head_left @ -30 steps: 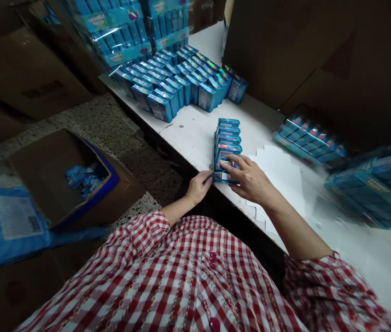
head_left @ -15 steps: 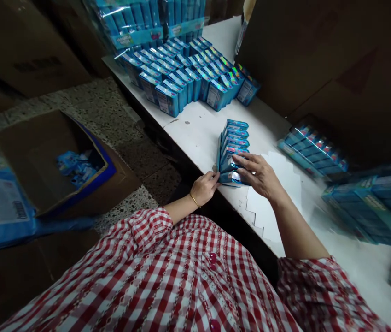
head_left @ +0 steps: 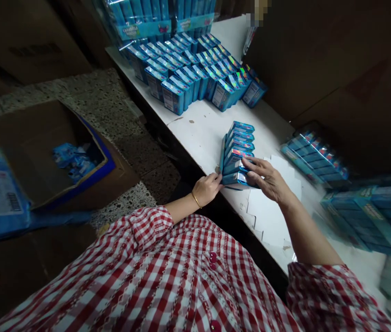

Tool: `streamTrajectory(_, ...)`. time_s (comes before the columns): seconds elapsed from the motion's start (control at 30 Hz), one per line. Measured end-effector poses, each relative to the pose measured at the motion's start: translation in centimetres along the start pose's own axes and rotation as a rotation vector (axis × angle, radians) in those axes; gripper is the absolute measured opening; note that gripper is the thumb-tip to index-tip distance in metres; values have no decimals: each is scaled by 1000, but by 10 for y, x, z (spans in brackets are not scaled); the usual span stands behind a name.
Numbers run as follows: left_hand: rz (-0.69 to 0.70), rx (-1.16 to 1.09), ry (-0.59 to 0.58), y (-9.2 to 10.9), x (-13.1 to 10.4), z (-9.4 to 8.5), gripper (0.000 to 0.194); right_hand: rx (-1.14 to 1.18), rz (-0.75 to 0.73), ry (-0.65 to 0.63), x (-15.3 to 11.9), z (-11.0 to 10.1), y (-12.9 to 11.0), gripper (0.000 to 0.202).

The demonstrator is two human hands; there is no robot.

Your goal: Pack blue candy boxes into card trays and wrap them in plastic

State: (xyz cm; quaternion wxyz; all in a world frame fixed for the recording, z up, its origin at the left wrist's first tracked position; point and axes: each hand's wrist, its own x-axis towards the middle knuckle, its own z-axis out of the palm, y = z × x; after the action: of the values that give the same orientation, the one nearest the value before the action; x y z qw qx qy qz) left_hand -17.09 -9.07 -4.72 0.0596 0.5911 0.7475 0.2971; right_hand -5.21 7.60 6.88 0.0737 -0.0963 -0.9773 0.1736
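Observation:
A short row of small blue boxes (head_left: pixel 238 144) stands on edge in a low blue tray (head_left: pixel 223 152) by the table's front edge. My left hand (head_left: pixel 208 190), with a gold bangle at the wrist, is closed, its fingertips pinching the tray's near left corner. Over the right ends of the two nearest boxes, my right hand (head_left: pixel 267 179) has its fingers bent, touching the blue box (head_left: pixel 234 178) at the near end. Part of that box is hidden under the fingers. Flat white card sheets (head_left: pixel 274 207) with stepped edges lie beside my right forearm.
Many similar boxes (head_left: pixel 191 76) stand grouped farther along the white table (head_left: pixel 188 133), with film-wrapped packs (head_left: pixel 147 27) behind. More wrapped packs (head_left: pixel 314 154) sit at right. On the floor at left is an open carton (head_left: pixel 19 157) with crumpled blue pieces inside.
The camera view has shifted slightly, so the table and boxes appear a little farther right. Both hands keep nearly the same places on the tray and boxes.

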Motion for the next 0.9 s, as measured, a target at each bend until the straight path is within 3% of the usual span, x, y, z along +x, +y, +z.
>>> streamTrajectory(0.2,-38,24,-9,4,0,-1,35,-166,-17,-150,4,14,-2,61)
streamTrajectory(0.37,-58,-116,7,2,-4,4,38,-248,-4,-75,-7,2,-15,77)
streamTrajectory(0.47,-107,-209,42,0,-7,9,39,-304,-38,-36,-15,8,-28,71)
streamTrajectory(0.63,-86,-314,68,0,-8,8,31,-434,52,18,-27,30,-41,62)
streamTrajectory(0.9,-117,-377,97,2,-5,5,25,-469,77,-24,-19,30,-64,58)
